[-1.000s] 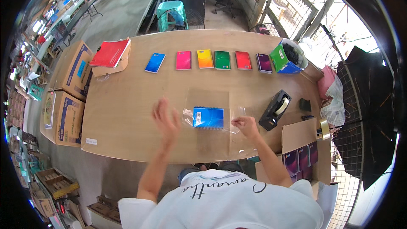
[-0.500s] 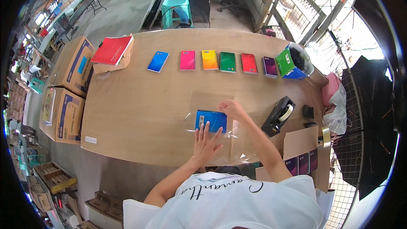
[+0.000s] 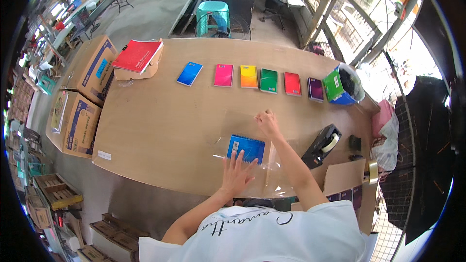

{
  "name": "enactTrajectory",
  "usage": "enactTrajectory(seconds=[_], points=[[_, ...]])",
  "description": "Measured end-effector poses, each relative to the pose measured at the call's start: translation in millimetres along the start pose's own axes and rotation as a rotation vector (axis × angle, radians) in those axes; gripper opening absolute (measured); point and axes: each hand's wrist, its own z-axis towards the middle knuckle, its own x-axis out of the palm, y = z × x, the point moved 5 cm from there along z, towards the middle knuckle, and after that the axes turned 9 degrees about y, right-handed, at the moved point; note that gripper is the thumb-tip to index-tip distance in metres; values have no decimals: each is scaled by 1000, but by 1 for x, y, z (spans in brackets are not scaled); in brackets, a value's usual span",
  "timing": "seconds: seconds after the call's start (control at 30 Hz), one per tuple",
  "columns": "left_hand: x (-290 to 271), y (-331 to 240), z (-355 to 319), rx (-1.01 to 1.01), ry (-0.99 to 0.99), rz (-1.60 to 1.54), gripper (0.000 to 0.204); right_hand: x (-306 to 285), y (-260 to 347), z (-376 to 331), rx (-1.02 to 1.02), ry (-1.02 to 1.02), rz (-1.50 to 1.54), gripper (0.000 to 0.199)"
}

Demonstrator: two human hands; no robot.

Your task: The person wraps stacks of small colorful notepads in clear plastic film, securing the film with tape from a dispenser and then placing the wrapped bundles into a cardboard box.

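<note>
A blue spiral notebook [image 3: 248, 148] lies on the near middle of the table, on a clear plastic sheet [image 3: 217, 147] whose edges show around it. My left hand [image 3: 238, 174] rests its spread fingers on the notebook's near left part. Just beyond the notebook's far right corner, my right hand [image 3: 267, 123] is raised with its fingers curled closed. Whatever those fingers pinch, if anything, is too small or hidden to make out. A black tape dispenser [image 3: 321, 146] with a roll of tape stands to the right of my right forearm.
Along the far side runs a row of small notebooks, from blue [image 3: 189, 73] to purple [image 3: 315, 89]. A bin [image 3: 334, 86] stands at its right end. Cartons [image 3: 80, 123] and a red book [image 3: 138, 56] are at the left. An open box [image 3: 344, 174] of purple notebooks sits near right.
My right hand has moved up and away from the notebook's far edge, its fingers still closed. My left hand stays on the notebook. The whole view has shifted slightly.
</note>
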Motion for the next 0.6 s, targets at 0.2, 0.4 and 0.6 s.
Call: enactTrajectory(seconds=[0.2,0.4,0.6], points=[[4,4,4,-53,-54,-45,81,7,-15,48,-99,255,-192,29],[3,0,7,-34,-155,-69,81,-4,-3,51,-211,654,55,27],[-5,-3,6,-66,-173,-39,81,-31,43,8,-340,514,112,13]])
